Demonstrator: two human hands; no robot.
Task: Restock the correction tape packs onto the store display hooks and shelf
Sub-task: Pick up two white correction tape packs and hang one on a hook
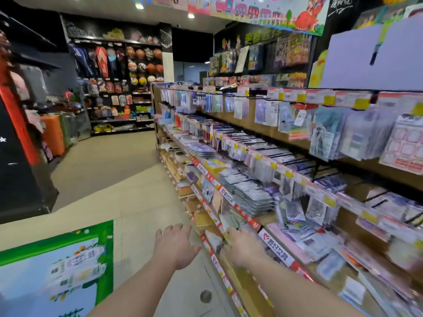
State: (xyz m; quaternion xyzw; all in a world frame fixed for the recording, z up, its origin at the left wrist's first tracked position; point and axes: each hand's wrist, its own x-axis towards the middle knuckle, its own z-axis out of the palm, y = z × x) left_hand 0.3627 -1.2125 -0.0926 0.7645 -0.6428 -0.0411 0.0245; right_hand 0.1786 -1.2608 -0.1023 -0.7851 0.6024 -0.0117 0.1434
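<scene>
My left hand (175, 245) hovers over the aisle floor just left of the shelving, fingers spread and holding nothing. My right hand (242, 247) reaches onto the front edge of a low shelf (272, 244). Its fingertips are at a pale green pack (229, 221), and motion blur hides whether they grip it. A stack of flat grey-blue packs (251, 197) lies on the shelf above. More small carded packs (295, 210) hang from display hooks (286, 162) to the right. The picture is too blurred to read the pack labels.
The long stationery gondola (320, 143) runs along my right, with price rails jutting into the aisle. A green and blue carton (59, 268) sits at lower left. A black fixture (20, 179) stands on the left. The beige floor (107, 170) leads to a ball display (142, 65).
</scene>
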